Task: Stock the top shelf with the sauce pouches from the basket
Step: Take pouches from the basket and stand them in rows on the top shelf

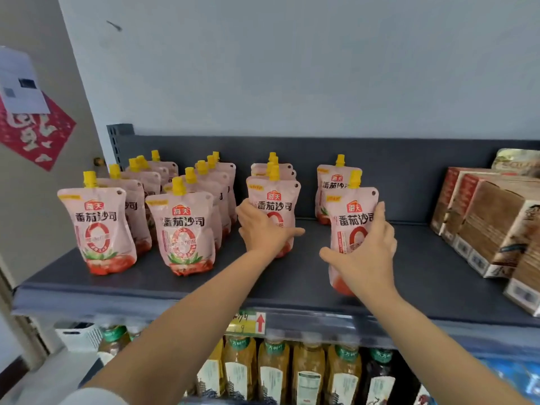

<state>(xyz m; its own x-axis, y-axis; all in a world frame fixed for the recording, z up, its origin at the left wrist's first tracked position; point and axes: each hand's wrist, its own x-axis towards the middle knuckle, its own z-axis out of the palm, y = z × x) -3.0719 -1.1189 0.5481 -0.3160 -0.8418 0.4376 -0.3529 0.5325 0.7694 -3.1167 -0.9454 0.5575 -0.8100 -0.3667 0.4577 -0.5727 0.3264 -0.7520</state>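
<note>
We wrap our right hand (pixel 366 252) around the front pouch (pixel 352 226) of the fourth row, fingers closed on its right edge, thumb across its lower left. Our left hand (pixel 263 229) closes on the third-row pouch (pixel 274 206), just left of that grip. Both pouches stand upright on the top shelf (pixel 292 282). Farther left stand two fuller rows (pixel 163 206); brown boxes (pixel 491 220) sit well to the right.

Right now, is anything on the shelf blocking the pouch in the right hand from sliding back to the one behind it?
Nothing visible does. The right hand holds the front pouch; bare top shelf lies between it and the rear pouch.
</note>
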